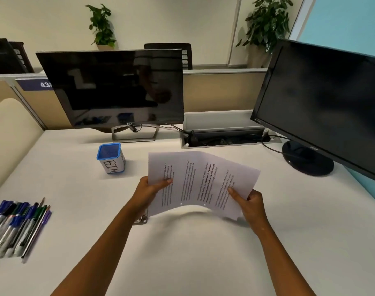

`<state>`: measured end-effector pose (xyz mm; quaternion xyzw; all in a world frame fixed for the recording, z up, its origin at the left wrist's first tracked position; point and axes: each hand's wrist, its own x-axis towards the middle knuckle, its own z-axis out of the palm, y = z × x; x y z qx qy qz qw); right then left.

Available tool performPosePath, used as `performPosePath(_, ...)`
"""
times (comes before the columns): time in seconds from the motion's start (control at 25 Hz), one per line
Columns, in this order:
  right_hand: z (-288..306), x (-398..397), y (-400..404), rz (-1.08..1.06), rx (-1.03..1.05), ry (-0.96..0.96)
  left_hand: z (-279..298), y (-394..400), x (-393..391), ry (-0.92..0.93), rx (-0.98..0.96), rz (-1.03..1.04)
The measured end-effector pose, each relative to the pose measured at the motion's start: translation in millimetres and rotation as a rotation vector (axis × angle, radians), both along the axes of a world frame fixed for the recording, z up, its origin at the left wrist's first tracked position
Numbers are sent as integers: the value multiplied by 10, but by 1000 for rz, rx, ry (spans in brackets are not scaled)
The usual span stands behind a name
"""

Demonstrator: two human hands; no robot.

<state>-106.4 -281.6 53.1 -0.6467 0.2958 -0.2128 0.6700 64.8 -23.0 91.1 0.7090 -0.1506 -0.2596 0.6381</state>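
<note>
Right of a blue cup (110, 159) marked BIN, the left hand (149, 189) pinches one edge of a printed sheet (203, 180) arched above the desk (203, 253), the right hand (251, 202) the opposite edge; easing both hands apart evenly would likely flatten it without creasing.

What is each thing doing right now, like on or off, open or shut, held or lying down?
Paper, held up, bent into an arch.
Left hand, gripping the sheet's left edge.
Right hand, gripping its right edge.
Left monitor, screen dark.
Right monitor, screen dark.
BIN cup, upright.
Markers, lying in a pile.
Cable hatch, lid open.
</note>
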Motion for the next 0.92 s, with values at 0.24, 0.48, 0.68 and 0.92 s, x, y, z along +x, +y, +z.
performPosePath(0.24,-33,-90,-16,-12,-51,-41,-135,-25,-41,-27,-39,82)
performPosePath(0.48,-124,-124,26,11,0,11,-216,-85,-161,9,-53,101)
performPosePath(0.68,-159,-118,21,7,20,20,-237,-103,-193,-22,-35,143)
performPosePath(0.92,-243,-157,16,1,27,46,-353,-137,-238,-52,15,132)
